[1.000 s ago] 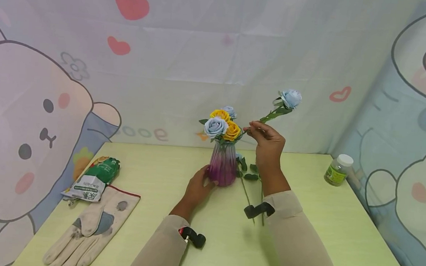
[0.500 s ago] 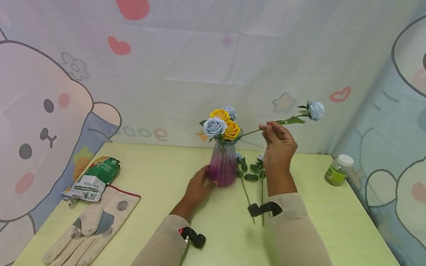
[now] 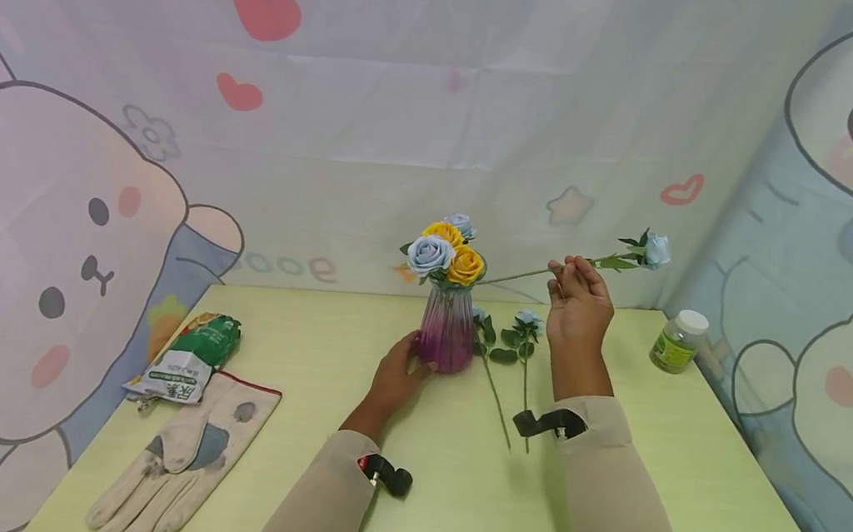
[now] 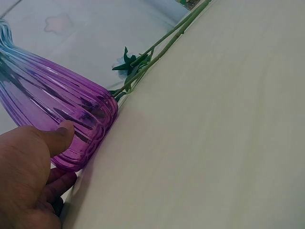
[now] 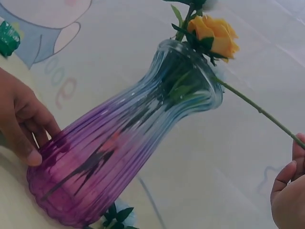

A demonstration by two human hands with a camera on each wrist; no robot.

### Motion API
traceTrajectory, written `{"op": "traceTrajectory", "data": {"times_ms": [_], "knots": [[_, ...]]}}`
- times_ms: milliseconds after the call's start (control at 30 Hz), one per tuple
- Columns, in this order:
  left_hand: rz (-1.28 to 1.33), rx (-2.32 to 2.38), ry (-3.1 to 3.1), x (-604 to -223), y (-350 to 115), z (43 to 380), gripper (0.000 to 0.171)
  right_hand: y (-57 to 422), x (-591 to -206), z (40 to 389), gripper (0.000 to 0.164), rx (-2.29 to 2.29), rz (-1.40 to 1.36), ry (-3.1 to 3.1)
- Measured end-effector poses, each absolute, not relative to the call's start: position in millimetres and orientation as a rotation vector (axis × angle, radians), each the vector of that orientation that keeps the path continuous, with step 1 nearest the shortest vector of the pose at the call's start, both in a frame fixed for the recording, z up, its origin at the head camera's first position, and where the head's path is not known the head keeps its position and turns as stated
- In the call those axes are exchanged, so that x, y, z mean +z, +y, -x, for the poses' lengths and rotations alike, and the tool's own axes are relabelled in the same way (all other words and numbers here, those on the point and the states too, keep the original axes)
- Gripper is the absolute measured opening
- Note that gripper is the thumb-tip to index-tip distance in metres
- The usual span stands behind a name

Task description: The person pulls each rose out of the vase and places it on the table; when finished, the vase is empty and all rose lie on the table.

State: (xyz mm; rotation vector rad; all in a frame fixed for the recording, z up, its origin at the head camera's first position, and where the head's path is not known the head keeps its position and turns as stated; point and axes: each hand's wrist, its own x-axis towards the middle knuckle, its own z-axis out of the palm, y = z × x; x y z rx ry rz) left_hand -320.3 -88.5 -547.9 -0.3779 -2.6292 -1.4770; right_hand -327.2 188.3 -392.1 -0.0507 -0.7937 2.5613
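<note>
A ribbed glass vase (image 3: 447, 330), purple below and bluish clear above, stands upright on the table. My left hand (image 3: 395, 376) grips its base, the thumb (image 4: 61, 138) on the near side. Yellow roses (image 3: 466, 266) and light blue roses (image 3: 431, 255) fill its mouth. My right hand (image 3: 579, 316) pinches the green stem of another light blue rose (image 3: 657, 251), its bloom pointing right. In the right wrist view this stem (image 5: 259, 110) slants down from the vase's rim (image 5: 217, 95) to my fingers; whether its tip is inside the glass I cannot tell.
Two more blue roses (image 3: 530, 321) lie on the table right of the vase, stems toward me. At the right edge stands a white-capped jar (image 3: 678, 342). A green and white packet (image 3: 189, 358) and a work glove (image 3: 193, 456) lie at left.
My right hand has moved right and slightly down, tipping the held rose from a steep slant to nearly level. The left hand and the vase stay in place.
</note>
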Motion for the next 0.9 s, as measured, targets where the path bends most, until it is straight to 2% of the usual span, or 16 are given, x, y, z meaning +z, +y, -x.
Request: {"op": "traceTrajectory", "data": {"times_ms": [633,900], "knots": [[0.374,-1.442,-2.642,-547,-86,319,0.072,226,-441,319,0.022,2.726,0.274,-0.994],[0.363,-1.463,-2.642,-546,-88,320,0.073,235,-451,315,0.039,2.703,0.288,-1.258]]}}
